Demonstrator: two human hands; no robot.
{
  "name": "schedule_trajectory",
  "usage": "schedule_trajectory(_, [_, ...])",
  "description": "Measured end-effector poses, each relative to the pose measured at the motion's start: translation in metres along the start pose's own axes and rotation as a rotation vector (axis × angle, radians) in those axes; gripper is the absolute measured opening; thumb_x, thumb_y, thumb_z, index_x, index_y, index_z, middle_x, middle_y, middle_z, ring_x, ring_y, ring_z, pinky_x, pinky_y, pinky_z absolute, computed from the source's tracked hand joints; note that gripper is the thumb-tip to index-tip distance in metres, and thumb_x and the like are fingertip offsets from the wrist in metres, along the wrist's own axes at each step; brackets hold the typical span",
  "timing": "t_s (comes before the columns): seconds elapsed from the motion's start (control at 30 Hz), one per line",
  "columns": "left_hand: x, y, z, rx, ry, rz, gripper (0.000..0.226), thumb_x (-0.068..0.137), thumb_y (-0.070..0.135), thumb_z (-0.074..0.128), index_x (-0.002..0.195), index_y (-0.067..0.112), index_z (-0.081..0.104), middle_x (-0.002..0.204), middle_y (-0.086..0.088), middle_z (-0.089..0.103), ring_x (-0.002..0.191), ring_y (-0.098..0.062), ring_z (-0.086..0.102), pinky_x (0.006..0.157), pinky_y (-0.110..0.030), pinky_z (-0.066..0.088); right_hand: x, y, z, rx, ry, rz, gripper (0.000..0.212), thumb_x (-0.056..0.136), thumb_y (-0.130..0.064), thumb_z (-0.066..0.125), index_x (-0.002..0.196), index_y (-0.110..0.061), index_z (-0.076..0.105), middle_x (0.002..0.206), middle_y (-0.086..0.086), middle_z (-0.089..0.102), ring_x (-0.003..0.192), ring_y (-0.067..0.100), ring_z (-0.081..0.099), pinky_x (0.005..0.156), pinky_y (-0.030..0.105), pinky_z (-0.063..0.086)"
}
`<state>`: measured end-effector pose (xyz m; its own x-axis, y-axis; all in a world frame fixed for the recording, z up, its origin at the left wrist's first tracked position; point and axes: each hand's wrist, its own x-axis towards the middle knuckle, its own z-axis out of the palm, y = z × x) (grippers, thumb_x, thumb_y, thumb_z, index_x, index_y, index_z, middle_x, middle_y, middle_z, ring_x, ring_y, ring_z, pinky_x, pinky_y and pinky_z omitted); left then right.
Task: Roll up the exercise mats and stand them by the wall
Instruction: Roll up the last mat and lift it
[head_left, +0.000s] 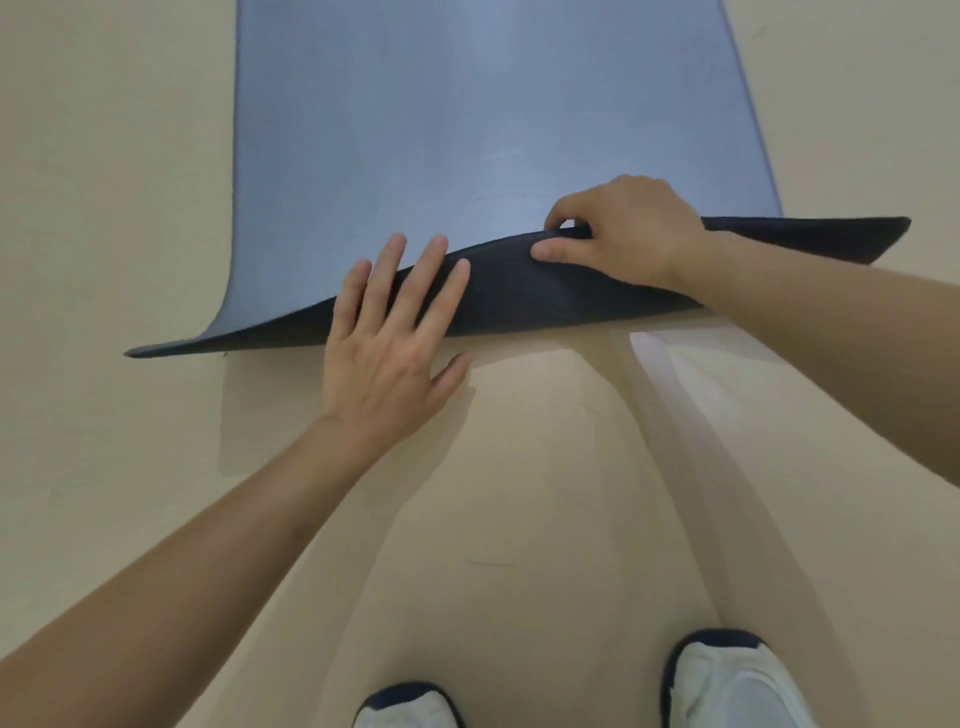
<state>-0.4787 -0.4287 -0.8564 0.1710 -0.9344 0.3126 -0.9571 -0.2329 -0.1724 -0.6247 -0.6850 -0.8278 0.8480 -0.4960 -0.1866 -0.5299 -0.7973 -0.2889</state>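
A blue exercise mat (467, 130) lies flat on the beige floor (104, 182), its near edge lifted and curling back, with the right hand (623, 228) pinching that edge and the left hand (389, 332) resting on the dark underside, fingers straight.

The long blue foam exercise mat (467, 104) lies on the smooth beige floor (104, 156), stretching away from the person — near end raised. On that end sits the left hand (384, 353), the right hand (623, 234) just right of it; the white dark-rimmed shoes (737, 686) stand nearest.
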Motion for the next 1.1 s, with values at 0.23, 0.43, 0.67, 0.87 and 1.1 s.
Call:
schedule_trajectory(0.23, [0.047,-0.030,0.026,-0.092,-0.230,0.030,0.092,0.081,0.081,0.053,0.154,0.025,0.046,0.157,-0.002,0.049,0.148,-0.035,0.039,0.126,-0.052,0.016,0.008,0.001,0.014,-0.150,0.246,-0.200,0.049,0.099,-0.049,0.060,0.139,-0.021,0.059,0.117,0.009,0.064,0.104,0.035,0.058,0.089,0.045,0.045])
schedule_trajectory(0.43, [0.052,-0.039,0.038,-0.213,-0.370,0.016,0.093,0.081,0.090,0.033,0.154,0.034,0.042,0.156,0.008,0.050,0.146,-0.027,0.040,0.126,-0.047,0.016,-0.036,-0.008,0.052,-0.302,0.701,-0.372,0.037,0.096,-0.039,0.070,0.119,-0.009,0.071,0.110,0.009,0.071,0.097,0.037,0.063,0.087,0.045,0.046])
schedule_trajectory(0.67, [0.062,-0.041,0.039,-0.224,-0.379,-0.005,0.083,0.080,0.089,0.038,0.143,0.039,0.055,0.142,-0.001,0.049,0.133,-0.033,0.039,0.116,-0.046,0.024,-0.059,0.008,0.070,-0.453,0.251,-0.134,0.096,0.087,-0.082,0.049,0.157,-0.017,0.038,0.158,0.016,0.042,0.146,0.045,0.033,0.125,0.063,0.011])
schedule_trajectory(0.87, [0.043,-0.024,0.032,-0.033,-0.250,-0.062,0.085,0.091,0.083,0.035,0.145,0.020,0.052,0.133,-0.012,0.056,0.124,-0.039,0.048,0.118,-0.056,0.026,-0.033,0.012,0.067,-0.358,0.222,-0.101,0.090,0.087,-0.087,0.038,0.147,-0.021,0.049,0.135,0.011,0.057,0.120,0.038,0.052,0.115,0.054,0.033])
schedule_trajectory(1.1, [0.037,-0.028,0.044,-0.122,-0.239,-0.059,0.089,0.086,0.087,0.040,0.136,0.015,0.059,0.127,-0.010,0.064,0.115,-0.035,0.057,0.115,-0.052,0.034,-0.027,0.010,0.052,-0.334,0.244,-0.117,0.089,0.085,-0.089,0.032,0.129,-0.019,0.065,0.108,0.006,0.066,0.098,0.030,0.061,0.073,0.038,0.046])
